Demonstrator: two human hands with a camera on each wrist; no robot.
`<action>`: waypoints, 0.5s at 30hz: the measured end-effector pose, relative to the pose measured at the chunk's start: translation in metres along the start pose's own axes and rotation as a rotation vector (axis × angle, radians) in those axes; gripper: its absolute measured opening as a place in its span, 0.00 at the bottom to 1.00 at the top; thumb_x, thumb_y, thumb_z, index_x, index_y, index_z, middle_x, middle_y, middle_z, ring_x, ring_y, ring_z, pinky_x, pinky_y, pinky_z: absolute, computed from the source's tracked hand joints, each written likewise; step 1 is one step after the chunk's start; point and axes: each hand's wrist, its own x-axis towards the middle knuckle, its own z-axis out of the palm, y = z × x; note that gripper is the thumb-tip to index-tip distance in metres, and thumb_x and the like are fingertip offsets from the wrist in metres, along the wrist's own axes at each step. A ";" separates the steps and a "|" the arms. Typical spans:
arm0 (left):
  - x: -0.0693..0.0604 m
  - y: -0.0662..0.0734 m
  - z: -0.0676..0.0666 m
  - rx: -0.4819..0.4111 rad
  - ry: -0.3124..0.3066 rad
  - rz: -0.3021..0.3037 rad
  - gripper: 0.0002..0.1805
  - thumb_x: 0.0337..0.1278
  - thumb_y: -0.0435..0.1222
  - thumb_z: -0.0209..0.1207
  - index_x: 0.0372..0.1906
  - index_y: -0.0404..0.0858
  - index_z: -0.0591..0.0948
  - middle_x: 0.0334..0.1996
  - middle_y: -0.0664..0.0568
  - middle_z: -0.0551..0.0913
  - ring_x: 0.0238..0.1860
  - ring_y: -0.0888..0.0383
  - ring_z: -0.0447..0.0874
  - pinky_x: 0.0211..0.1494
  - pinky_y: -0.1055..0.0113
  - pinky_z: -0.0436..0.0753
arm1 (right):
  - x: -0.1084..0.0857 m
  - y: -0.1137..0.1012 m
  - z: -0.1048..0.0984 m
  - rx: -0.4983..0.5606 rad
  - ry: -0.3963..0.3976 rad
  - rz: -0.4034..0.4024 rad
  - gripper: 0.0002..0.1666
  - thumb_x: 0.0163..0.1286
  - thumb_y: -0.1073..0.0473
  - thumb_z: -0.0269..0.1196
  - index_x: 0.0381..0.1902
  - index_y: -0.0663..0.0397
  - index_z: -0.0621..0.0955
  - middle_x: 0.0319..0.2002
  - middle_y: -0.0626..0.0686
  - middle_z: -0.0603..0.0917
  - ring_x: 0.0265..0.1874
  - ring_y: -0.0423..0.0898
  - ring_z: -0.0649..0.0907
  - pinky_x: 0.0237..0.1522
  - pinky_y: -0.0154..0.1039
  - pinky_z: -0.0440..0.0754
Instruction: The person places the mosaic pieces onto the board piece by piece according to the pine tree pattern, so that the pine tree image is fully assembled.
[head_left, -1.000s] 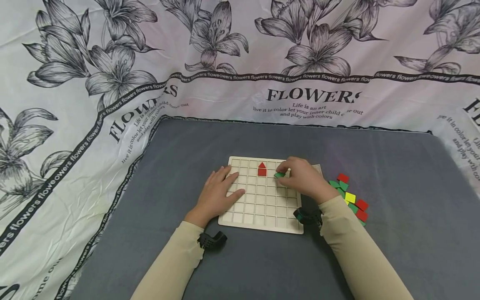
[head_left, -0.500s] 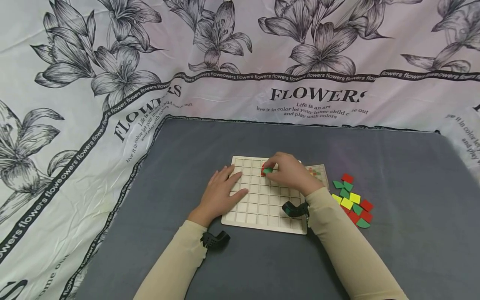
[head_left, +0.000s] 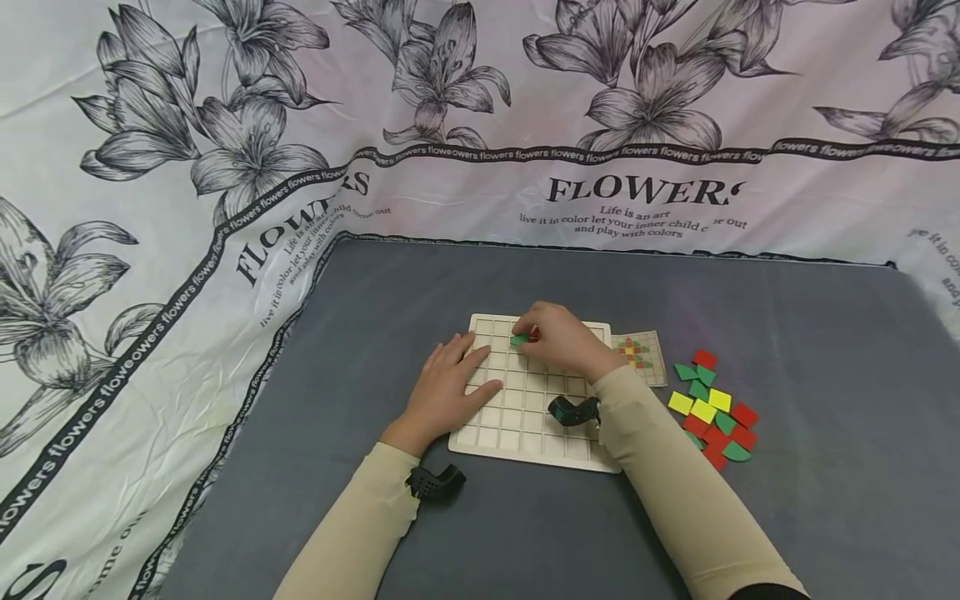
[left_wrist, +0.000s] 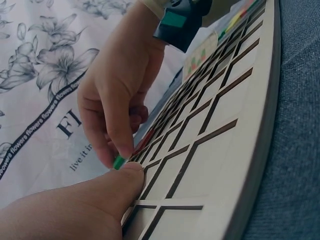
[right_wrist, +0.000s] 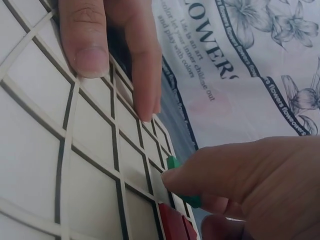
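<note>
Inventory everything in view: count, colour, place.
Cloth: one, black-flowered white, behind and left
Table: one, grey, centre
Board: one, pale, on table
Card: one, beige, patterned, right of board
Loose tiles: three yellow, several red and green, right of card
Red pieces: two visible, red, on board
Green piece: one, green, over board's far side
Cameras: two, black, on wrists
Sleeves: two, beige, both arms
Left hand: one, bare, on board's left side
Right hand: one, bare, pinching green piece
</note>
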 end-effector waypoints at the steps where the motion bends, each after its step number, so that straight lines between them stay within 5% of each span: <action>1: 0.000 0.000 0.000 -0.001 0.000 0.001 0.36 0.75 0.60 0.55 0.79 0.47 0.71 0.83 0.46 0.60 0.84 0.45 0.51 0.87 0.47 0.48 | 0.000 0.000 0.000 0.008 -0.006 0.008 0.14 0.71 0.63 0.69 0.53 0.59 0.89 0.49 0.56 0.85 0.46 0.51 0.85 0.52 0.49 0.86; 15: -0.001 0.001 0.000 0.005 0.003 -0.001 0.36 0.75 0.60 0.56 0.79 0.46 0.71 0.83 0.45 0.60 0.84 0.45 0.52 0.87 0.47 0.48 | -0.002 0.001 0.002 0.034 -0.066 0.014 0.14 0.72 0.66 0.65 0.53 0.59 0.89 0.50 0.55 0.83 0.43 0.50 0.82 0.50 0.47 0.84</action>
